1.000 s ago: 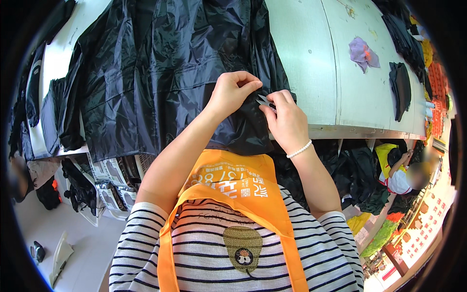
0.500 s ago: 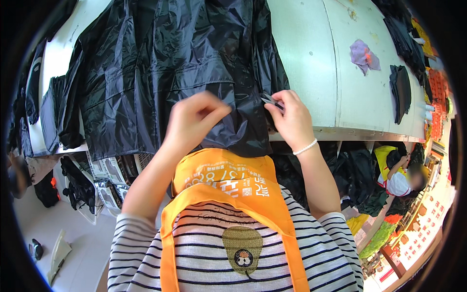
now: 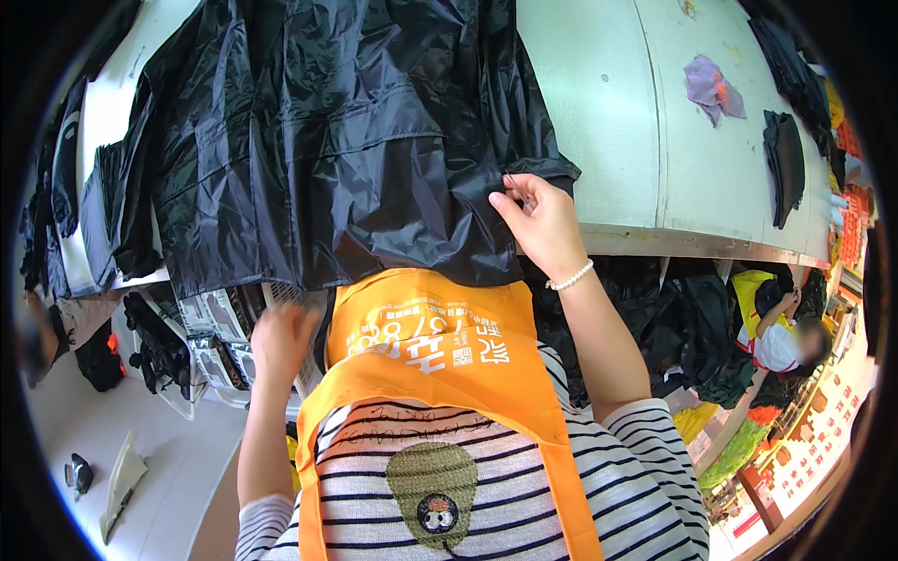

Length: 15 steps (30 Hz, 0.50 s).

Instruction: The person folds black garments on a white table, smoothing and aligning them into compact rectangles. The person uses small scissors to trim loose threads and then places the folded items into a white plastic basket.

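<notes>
A black shiny jacket (image 3: 374, 187) lies spread on the pale worktable, its lower hem hanging over the near edge by my apron. My right hand (image 3: 543, 220) is closed at the jacket's right side, thumb and fingertips against the cloth. Small thread snips sit in that hand, mostly hidden by the fingers. Off the jacket, my left hand (image 3: 281, 338) is down below the table edge, left of the orange apron (image 3: 440, 318). Motion smears its fingers, so I cannot make out their pose.
The pale worktable (image 3: 608, 159) bears a mauve cloth scrap (image 3: 713, 89) and a folded black garment (image 3: 784, 166). Dark garments (image 3: 692, 327) fill the shelf beneath. Patterned packages (image 3: 215, 351) sit in a white rack at lower left. Another person (image 3: 781, 327) is at far right.
My left hand has dropped from above the jacket toward my body, to the lower left. My right hand has turned and shifted slightly left; a fold of black cloth now sticks out behind it.
</notes>
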Available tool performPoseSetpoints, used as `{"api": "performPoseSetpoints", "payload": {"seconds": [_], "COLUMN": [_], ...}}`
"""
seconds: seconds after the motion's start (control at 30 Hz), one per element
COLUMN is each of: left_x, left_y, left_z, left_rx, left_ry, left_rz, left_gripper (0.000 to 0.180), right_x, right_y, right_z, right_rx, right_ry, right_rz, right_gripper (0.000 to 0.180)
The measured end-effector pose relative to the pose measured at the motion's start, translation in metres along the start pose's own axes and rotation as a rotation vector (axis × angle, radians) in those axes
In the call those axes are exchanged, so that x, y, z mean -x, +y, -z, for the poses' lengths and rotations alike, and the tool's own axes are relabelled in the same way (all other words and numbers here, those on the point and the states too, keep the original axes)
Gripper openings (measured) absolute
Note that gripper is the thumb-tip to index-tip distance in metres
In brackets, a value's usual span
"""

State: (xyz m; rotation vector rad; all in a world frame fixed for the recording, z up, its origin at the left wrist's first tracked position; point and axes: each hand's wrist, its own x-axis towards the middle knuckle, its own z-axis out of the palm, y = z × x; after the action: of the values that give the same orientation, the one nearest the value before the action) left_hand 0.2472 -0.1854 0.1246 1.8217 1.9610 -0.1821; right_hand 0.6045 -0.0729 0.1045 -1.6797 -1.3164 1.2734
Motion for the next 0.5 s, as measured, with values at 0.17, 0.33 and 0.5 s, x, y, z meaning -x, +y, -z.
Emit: {"api": "performPoseSetpoints", "payload": {"seconds": [0.17, 0.33, 0.5], "left_x": [-0.09, -0.131, -0.127], "left_y": [0.144, 0.197, 0.206], "left_z": [0.031, 0.013, 0.003], "left_rx": [0.769, 0.728, 0.616], "left_ry": [0.104, 0.065, 0.269], "left_rz": [-0.361, -0.35, -0.442], "left_gripper": [0.022, 0.02, 0.015], "right_x": [0.003, 0.013, 0.016], "right_y": [0.0, -0.005, -0.006], "right_z": [-0.006, -0.01, -0.01], "right_rx": [-0.161, -0.211, -0.199], "right_ry": [0.005, 0.052, 0.099], "right_rz": [-0.033, -0.038, -0.053], "right_gripper": [0.022, 0.021, 0.018]}}
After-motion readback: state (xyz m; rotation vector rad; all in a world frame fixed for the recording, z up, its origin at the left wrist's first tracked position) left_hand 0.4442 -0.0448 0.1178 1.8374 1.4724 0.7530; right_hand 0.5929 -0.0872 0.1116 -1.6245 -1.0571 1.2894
